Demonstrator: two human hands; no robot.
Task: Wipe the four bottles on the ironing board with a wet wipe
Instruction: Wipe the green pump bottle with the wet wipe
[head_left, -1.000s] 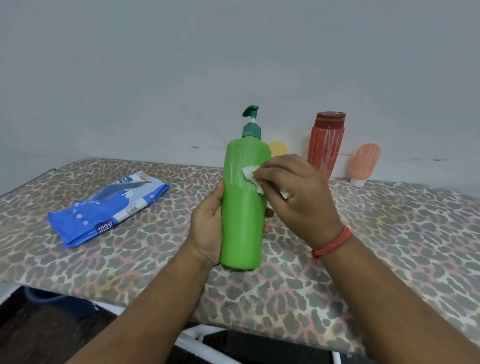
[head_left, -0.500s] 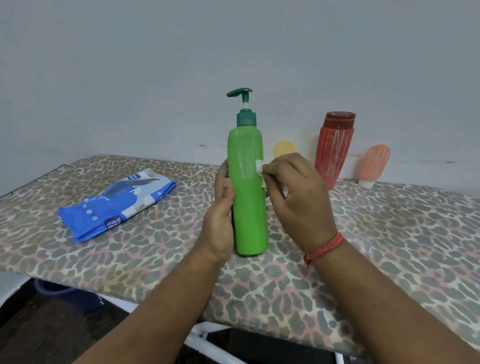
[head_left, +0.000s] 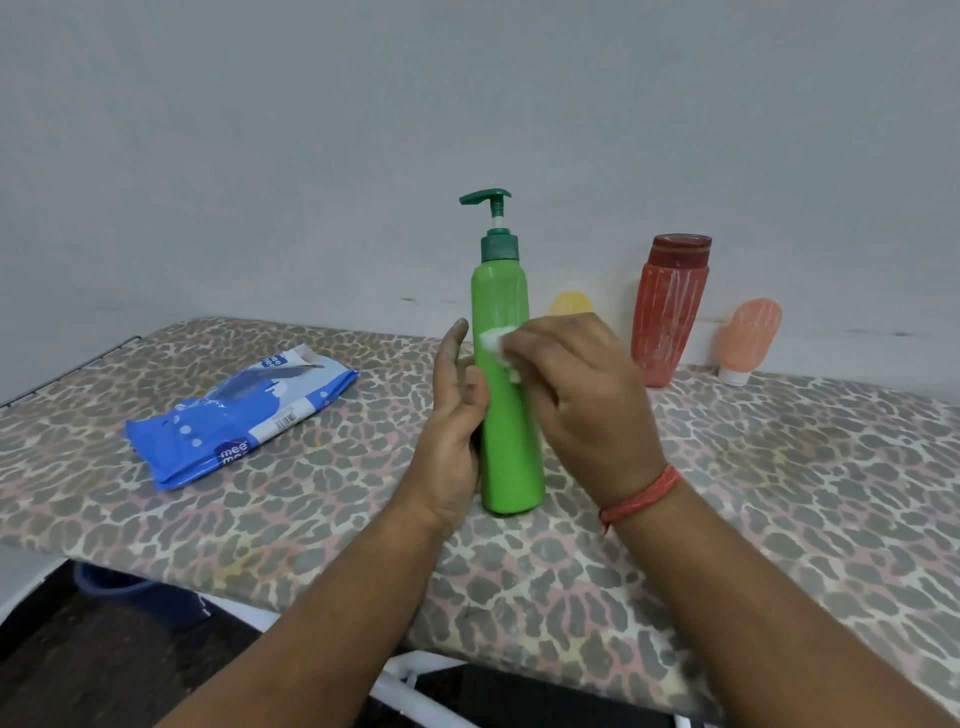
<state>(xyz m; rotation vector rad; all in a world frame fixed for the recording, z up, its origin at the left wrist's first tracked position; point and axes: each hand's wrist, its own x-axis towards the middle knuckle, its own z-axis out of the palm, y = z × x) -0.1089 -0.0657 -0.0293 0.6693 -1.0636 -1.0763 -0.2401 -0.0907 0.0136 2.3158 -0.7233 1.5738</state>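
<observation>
A tall green pump bottle (head_left: 506, 441) stands upright on the leopard-print ironing board (head_left: 779, 493), its nozzle pointing left. My right hand (head_left: 582, 405) pinches a small white wet wipe (head_left: 493, 340) against the bottle's upper front. My left hand (head_left: 452, 415) lies along the bottle's left side, fingers straight and pointing up, thumb touching it. Behind, by the wall, stand a red bottle (head_left: 670, 317) and an inverted peach tube (head_left: 750, 332). A yellow bottle (head_left: 570, 302) is mostly hidden behind my right hand.
A blue pack of wet wipes (head_left: 234, 415) lies on the board to the left. A grey wall runs right behind the bottles. The board's near edge drops to white legs, a dark floor and a blue tub (head_left: 119, 587).
The green bottle went from tilted and lifted to standing on the board, nozzle now pointing left. My left hand loosened its grip and its fingers straightened. The right hand kept wiping.
</observation>
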